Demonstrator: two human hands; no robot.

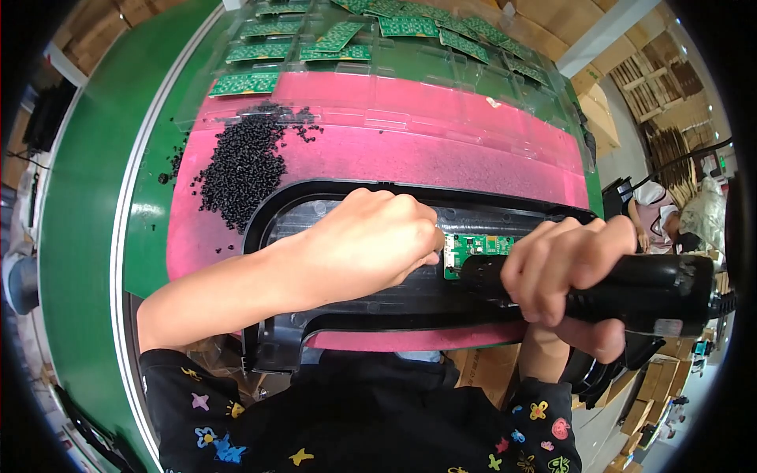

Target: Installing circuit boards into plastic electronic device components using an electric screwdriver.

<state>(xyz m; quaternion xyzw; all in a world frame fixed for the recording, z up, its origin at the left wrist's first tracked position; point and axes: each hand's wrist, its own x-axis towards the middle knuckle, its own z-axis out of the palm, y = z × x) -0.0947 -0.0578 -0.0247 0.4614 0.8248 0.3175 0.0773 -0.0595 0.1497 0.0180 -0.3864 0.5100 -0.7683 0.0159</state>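
A long black plastic housing (359, 312) with a raised rim lies before me. Inside it is a small green circuit board (482, 243), partly covered by my right hand. My right hand (560, 264) is wrapped around a black electric screwdriver (658, 288), held nearly level with its narrow end pointing left. That end reaches over the lower left part of the board; whether the bit touches a screw is too small to tell. My left hand (382, 240) is closed beside the board's left edge, fingertips curled down and mostly hidden. What they hold, if anything, does not show.
A heap of small black screws (240, 165) lies on the pink mat (339, 162), left beyond the housing. Clear plastic trays (386, 118) with several green circuit boards (244, 83) stand at the back. Another person (658, 209) is far right, near cardboard boxes (599, 118).
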